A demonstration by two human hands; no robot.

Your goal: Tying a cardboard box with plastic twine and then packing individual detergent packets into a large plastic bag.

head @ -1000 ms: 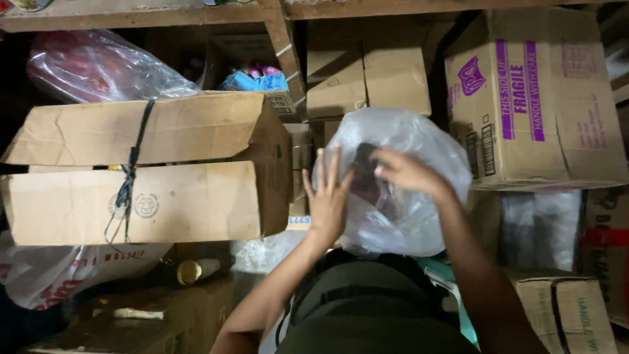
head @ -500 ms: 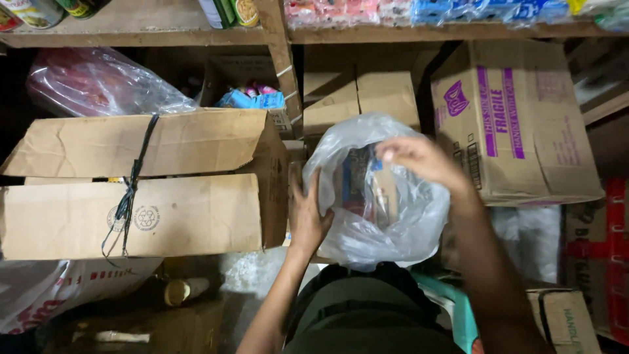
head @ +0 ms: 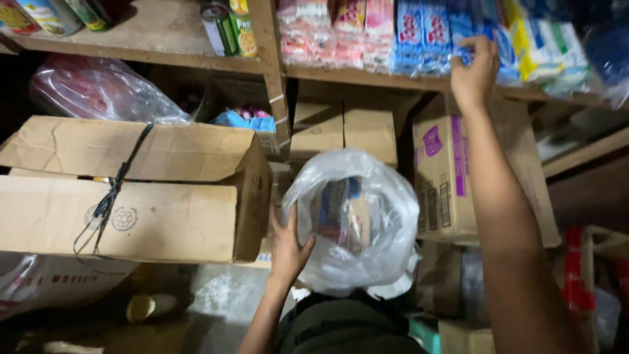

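Two hands | left hand (head: 288,249) clamped on plastic bag (head: 357,219) | right hand (head: 473,72) raised, fingers gripping blue packets (head: 426,33)

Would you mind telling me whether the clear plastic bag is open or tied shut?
Open: the plastic bag's mouth gapes wide, showing packets inside, while the left hand holds its side.

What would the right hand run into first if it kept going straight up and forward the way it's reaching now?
The right hand is already at the blue packets on the wooden shelf; going on, it would press into them first, though depth is hard to judge.
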